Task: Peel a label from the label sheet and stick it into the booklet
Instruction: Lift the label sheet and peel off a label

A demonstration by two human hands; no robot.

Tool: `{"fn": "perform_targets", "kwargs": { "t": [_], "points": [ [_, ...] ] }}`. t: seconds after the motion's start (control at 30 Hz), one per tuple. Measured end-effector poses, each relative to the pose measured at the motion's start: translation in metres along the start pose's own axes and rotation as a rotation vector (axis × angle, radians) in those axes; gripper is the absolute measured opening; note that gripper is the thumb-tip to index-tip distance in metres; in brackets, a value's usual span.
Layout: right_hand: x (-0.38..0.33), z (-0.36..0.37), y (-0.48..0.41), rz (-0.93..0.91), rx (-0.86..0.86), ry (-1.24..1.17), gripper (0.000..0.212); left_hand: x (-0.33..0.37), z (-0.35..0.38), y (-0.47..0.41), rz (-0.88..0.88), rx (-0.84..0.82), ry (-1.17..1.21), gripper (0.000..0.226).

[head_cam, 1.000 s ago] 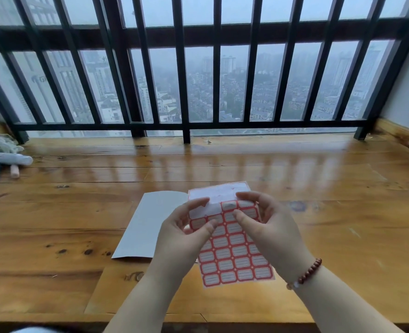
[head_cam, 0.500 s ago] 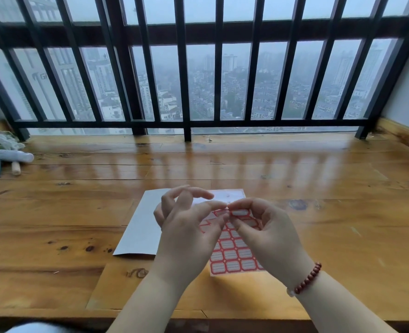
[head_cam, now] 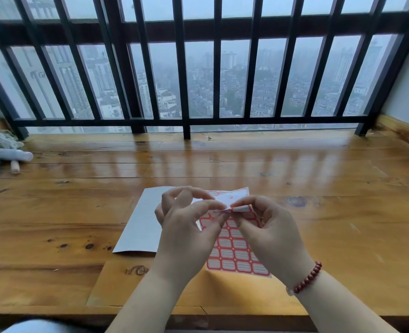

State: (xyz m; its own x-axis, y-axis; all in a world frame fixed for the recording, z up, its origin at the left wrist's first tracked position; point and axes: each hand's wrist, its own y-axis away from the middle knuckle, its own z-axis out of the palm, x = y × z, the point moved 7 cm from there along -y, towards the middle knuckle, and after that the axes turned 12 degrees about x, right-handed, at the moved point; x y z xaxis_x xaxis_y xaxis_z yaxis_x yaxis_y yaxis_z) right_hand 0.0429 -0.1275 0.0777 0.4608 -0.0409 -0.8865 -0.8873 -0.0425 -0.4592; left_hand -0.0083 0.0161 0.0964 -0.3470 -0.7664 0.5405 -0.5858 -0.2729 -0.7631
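An open grey paper booklet (head_cam: 138, 227) lies flat on the glossy wooden table (head_cam: 318, 212). The left hand (head_cam: 186, 234) pinches a label edge; the right hand (head_cam: 270, 234) pinches the curled top of the red-and-white label sheet (head_cam: 234, 251) held above the table.

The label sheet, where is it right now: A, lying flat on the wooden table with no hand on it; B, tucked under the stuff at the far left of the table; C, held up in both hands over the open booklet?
C: the left hand and right hand pinch the top of the label sheet above the booklet.
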Motion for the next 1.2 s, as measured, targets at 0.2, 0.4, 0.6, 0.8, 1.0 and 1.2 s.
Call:
{"fn": "perform_targets", "kwargs": {
  "t": [0.2,0.4,0.6,0.8,1.0,1.2],
  "points": [
    [0.001,0.0,-0.001,0.033,-0.024,-0.012,0.02,0.006,-0.002,-0.001,0.088,0.014,-0.061,0.018],
    [-0.001,-0.001,0.0,0.041,-0.036,0.008,0.019,0.008,-0.004,-0.001,0.116,0.033,-0.032,0.024],
    [-0.002,0.002,0.004,0.071,-0.087,-0.008,0.01,0.011,-0.006,-0.001,0.124,0.04,-0.012,0.025],
    [0.002,0.005,0.006,0.204,-0.114,-0.146,0.018,0.012,-0.011,-0.001,0.149,0.093,-0.017,0.024],
    [0.01,0.005,0.007,0.356,-0.098,-0.252,0.015,0.013,-0.014,0.0,0.213,0.12,-0.036,0.024],
    [0.023,0.0,0.004,0.436,-0.027,-0.269,0.026,0.007,-0.009,0.006,0.239,0.081,-0.073,0.028]
  ]
}}
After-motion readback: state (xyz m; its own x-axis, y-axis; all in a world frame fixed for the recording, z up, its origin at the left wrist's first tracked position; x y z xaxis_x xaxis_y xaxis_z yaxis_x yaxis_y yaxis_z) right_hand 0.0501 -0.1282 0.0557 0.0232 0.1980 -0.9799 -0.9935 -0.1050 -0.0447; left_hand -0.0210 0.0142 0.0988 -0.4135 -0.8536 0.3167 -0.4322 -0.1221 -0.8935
